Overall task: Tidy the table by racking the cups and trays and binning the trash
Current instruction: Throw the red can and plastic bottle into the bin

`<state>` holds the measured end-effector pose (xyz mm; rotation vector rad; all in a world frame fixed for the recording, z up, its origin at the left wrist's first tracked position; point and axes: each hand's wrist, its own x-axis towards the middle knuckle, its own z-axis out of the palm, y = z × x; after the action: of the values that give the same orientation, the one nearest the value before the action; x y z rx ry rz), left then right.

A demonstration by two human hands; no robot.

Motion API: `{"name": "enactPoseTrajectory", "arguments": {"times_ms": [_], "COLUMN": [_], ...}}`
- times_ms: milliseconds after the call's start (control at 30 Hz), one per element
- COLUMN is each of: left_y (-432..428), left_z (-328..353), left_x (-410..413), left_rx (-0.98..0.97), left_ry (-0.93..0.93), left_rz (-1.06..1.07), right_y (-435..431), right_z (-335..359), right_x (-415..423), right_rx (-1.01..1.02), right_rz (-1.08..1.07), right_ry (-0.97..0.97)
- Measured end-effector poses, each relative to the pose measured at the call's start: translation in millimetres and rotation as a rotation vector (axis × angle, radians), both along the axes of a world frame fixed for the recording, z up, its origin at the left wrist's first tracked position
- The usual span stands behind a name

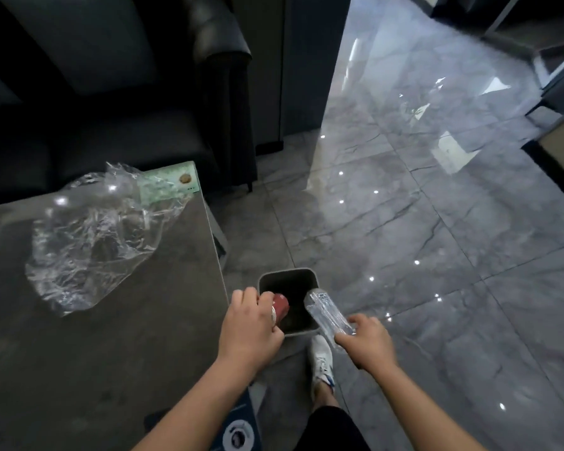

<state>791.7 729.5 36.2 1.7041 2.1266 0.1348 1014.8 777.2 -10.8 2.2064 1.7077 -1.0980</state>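
From the head camera we see our left hand clenched around a red cylindrical drink can, tilted over the open mouth of a small square grey waste bin that stands on the glossy grey marble-tiled floor. Our right hand grasps a crumpled clear plastic bottle by its near end, its far end reaching over the bin's right rim. The bin sits just beside the corner of the dark grey stone table. On that table lies a crinkled transparent plastic bag, touching a green-and-white printed packet at the far edge. A white sneaker shows below the bin.
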Motion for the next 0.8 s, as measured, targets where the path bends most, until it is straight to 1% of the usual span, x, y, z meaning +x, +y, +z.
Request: {"name": "enactPoseTrajectory", "arguments": {"times_ms": [167, 333, 500, 600, 700, 800], "left_y": [55, 91, 102, 107, 109, 107], "left_z": [-78, -177, -276, -324, -367, -402], "left_x": [40, 43, 35, 37, 42, 43], "left_rx": [-0.209, -0.311, -0.404, -0.421, -0.426, -0.434], "left_ry": [0.025, 0.030, 0.044, 0.045, 0.043, 0.059], "left_rz": [0.168, 0.323, 0.420, 0.426, 0.363, 0.312], "right_y": [76, 126, 147, 149, 145, 141], "right_z": [-76, -164, -261, -310, -352, -384], "right_x": [3, -11, -29, -36, -40, -46], "right_rx": [-0.191, -0.229, -0.216, -0.209, -0.173, -0.153], "right_rz": [0.203, 0.357, 0.492, 0.585, 0.707, 0.880], "right_ry": [0.009, 0.002, -0.038, -0.054, -0.085, -0.142]}}
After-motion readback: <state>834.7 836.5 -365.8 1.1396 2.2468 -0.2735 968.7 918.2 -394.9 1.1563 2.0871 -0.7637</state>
